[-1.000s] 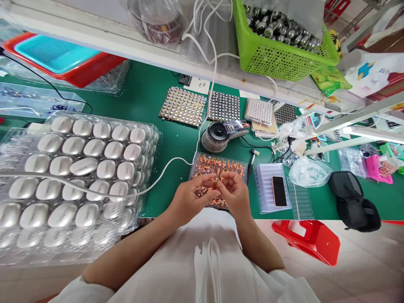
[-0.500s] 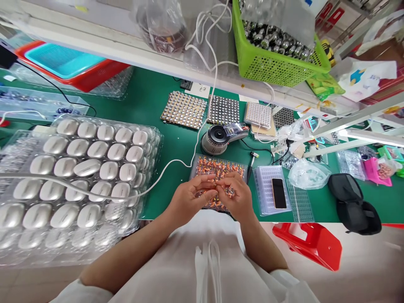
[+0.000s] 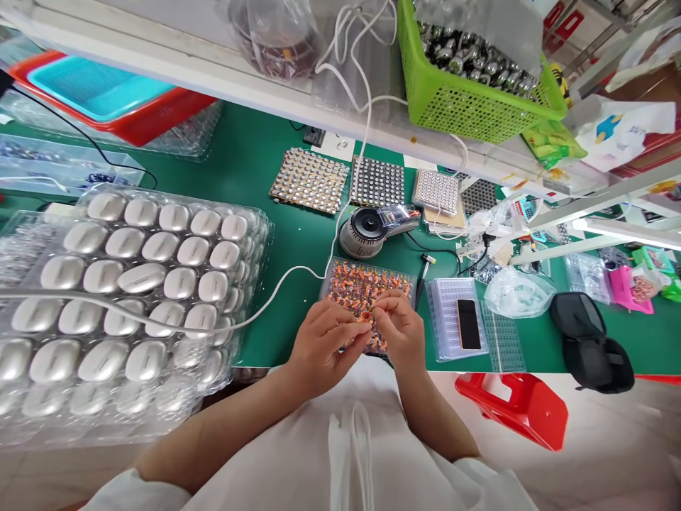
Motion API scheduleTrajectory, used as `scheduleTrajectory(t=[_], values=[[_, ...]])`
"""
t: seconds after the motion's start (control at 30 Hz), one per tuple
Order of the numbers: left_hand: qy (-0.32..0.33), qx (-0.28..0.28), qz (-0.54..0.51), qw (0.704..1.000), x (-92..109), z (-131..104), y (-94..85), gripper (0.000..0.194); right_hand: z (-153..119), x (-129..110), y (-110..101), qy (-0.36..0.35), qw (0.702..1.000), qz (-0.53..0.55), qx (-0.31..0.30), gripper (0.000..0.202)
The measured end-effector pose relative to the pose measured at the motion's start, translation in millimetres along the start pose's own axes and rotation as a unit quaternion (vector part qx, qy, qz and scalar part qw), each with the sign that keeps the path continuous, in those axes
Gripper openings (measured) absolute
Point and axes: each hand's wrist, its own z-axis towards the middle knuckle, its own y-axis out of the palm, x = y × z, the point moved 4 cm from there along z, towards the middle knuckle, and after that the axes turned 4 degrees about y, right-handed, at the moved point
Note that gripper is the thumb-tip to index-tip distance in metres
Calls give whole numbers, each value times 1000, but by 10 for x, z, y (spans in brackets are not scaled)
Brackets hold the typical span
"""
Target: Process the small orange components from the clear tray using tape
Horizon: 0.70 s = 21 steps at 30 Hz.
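Note:
Both hands are over a clear tray (image 3: 340, 273) filled with small orange parts in rows, close to the table's front edge. My left hand (image 3: 325, 346) has its fingers bent and pressed together near a tiny reddish part (image 3: 367, 316). Across from it, my right hand (image 3: 400, 330) pinches with thumb and forefinger beside that same part; its tips hide much of what lies between. Which hand bears the reddish part is too small to tell. Behind the tray stands a round grey device (image 3: 364, 233) with a black top.
Stacked trays of silvery oval cases (image 3: 141, 277) fill the left. A white cable (image 3: 281, 285) crosses the table. To the right lie a phone (image 3: 469, 324) on plastic trays and a black case (image 3: 590, 341). A green basket (image 3: 468, 117) sits on the shelf above.
My left hand's fingers have curled and drawn slightly away from my right fingertips. A reddish part now shows between the hands. The view has shifted a little.

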Motion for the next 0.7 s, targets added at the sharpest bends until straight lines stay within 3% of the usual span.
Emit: scheduleTrajectory(t=[0.27, 0.47, 0.6, 0.7], values=[[4, 14, 37, 999, -94, -48, 49, 29, -21, 19, 58, 16, 1000, 25, -7, 4], [-26, 19, 28, 999, -131, -26, 32, 17, -24, 38, 100, 18, 1000, 18, -15, 4], [-134, 8, -58, 989, -201, -6, 19, 10, -22, 4, 100, -14, 1000, 3, -23, 4], [-233, -20, -157, 960, -277, -3, 27, 8, -26, -52, 86, -59, 997, -22, -37, 8]])
